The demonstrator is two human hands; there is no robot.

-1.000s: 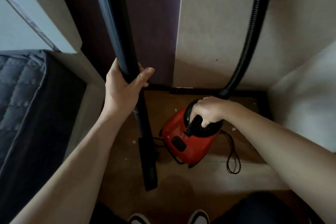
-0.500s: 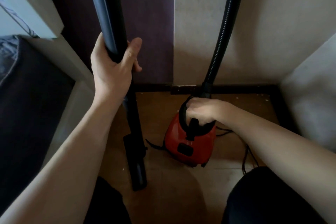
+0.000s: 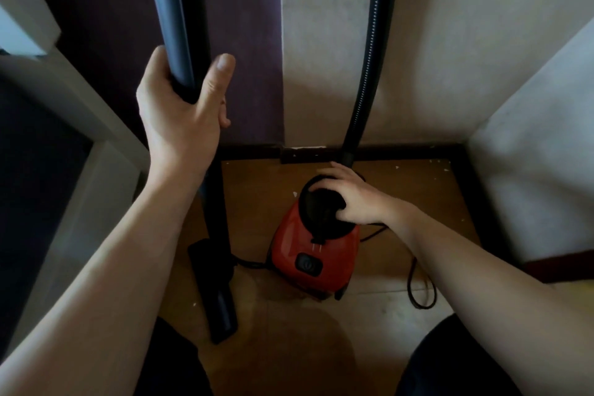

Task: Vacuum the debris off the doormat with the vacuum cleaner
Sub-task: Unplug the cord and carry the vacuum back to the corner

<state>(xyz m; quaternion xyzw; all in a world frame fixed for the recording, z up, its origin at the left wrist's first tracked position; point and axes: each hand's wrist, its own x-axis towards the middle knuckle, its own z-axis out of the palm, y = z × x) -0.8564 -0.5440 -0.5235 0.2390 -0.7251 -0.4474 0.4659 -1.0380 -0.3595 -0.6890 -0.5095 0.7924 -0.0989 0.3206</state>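
Observation:
My left hand (image 3: 180,119) grips the black vacuum tube (image 3: 180,10), which stands nearly upright. Its floor nozzle (image 3: 218,299) rests on the wooden floor in front of me. To the right of the nozzle sits the red vacuum cleaner body (image 3: 308,254) with a black top. My right hand (image 3: 353,199) lies on that black top with its fingers spread over the far rim. The ribbed black hose (image 3: 369,42) rises from behind the body along the wall. Small white bits of debris (image 3: 443,167) lie near the skirting. No doormat is clearly visible.
The black power cord (image 3: 421,292) loops on the floor right of the vacuum. Pale walls (image 3: 450,58) close in at the back and right. A pale ledge or frame (image 3: 83,125) with a dark surface beside it stands on the left. My dark-clothed legs fill the bottom edge.
My right hand has let go of the vacuum's carry handle and now lies on its top. The red body sits on the floor and the view has tilted slightly.

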